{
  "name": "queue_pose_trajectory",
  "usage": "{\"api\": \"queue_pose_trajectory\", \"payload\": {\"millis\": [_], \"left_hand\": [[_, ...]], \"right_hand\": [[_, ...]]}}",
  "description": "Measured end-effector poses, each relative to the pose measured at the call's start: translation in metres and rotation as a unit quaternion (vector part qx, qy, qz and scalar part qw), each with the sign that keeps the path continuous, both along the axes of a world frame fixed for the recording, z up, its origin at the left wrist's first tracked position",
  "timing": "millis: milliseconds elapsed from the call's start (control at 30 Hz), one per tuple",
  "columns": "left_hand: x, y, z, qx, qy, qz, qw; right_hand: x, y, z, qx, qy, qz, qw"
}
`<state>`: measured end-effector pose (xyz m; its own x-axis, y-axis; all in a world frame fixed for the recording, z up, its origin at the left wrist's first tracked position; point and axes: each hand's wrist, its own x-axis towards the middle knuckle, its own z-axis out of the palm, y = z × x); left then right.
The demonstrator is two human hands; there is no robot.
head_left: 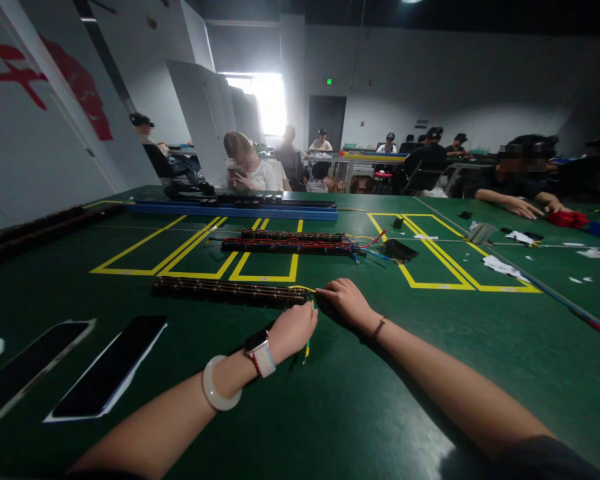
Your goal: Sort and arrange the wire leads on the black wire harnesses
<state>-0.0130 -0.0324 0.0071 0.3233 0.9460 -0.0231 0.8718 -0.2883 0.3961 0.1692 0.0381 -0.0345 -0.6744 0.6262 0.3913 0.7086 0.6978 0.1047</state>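
Note:
A long black strip assembly (230, 290) with thin copper-coloured lines along it lies on the green table in front of me. From its right end a yellow wire (303, 288) runs out to the fingertips of my right hand (349, 301), which are pinched on it. Just below that end, my left hand (294, 331) is closed around a yellow-green wire (308, 350). The wire's tip, with what looks like a small metal terminal, hangs below the fingers. Part of this wire is hidden by the left hand.
Farther back lie another black strip with red and blue wires (290, 247) and a long blue rail (235, 211). Two dark phone-like slabs (113, 367) are at the left. Yellow tape (263, 278) marks the table. Paper scraps (504, 267) lie right. Several people sit beyond.

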Motion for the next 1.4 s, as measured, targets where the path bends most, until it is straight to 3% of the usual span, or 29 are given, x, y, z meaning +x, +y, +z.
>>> {"api": "queue_pose_trajectory", "payload": {"millis": [100,233,400,500,567,633,733,967,1067,1167,1300,1400], "left_hand": [[0.004,-0.006,-0.005,0.044,0.102,-0.002,0.994],[0.004,-0.009,-0.012,0.083,0.099,-0.033,0.991],[0.005,-0.012,-0.009,0.115,-0.061,-0.118,0.984],[0.007,-0.015,-0.007,0.062,-0.168,-0.148,0.973],[0.009,-0.015,-0.006,-0.019,-0.237,-0.141,0.961],[0.01,-0.015,-0.007,-0.126,-0.307,-0.124,0.935],[0.01,-0.012,-0.01,-0.266,-0.407,-0.099,0.868],[0.007,-0.004,-0.017,-0.395,-0.591,-0.037,0.702],[0.006,0.001,-0.02,-0.43,-0.626,-0.001,0.65],[0.006,0.004,-0.022,-0.454,-0.648,0.023,0.611],[0.007,0.006,-0.024,-0.454,-0.666,0.02,0.592],[0.009,0.007,-0.026,-0.43,-0.691,0.052,0.579]], "right_hand": [[-0.002,-0.001,0.002,-0.007,0.015,0.002,1.0],[-0.009,-0.007,0.01,-0.04,0.077,0.002,0.996],[-0.018,-0.017,0.013,-0.137,0.138,0.018,0.981],[-0.02,-0.017,0.011,-0.189,0.14,-0.003,0.972],[-0.019,-0.014,0.012,-0.216,0.139,-0.023,0.966],[-0.016,-0.01,0.015,-0.237,0.138,-0.041,0.961],[-0.009,-0.003,0.022,-0.279,0.141,-0.045,0.949],[-0.003,0.005,0.018,-0.425,0.254,-0.033,0.868],[-0.007,0.0,0.016,-0.405,0.299,-0.022,0.864],[-0.012,-0.012,0.02,-0.309,0.284,-0.037,0.907],[-0.015,-0.031,0.029,-0.124,0.102,-0.035,0.986],[-0.019,-0.044,0.032,-0.013,-0.036,0.0,0.999]]}}
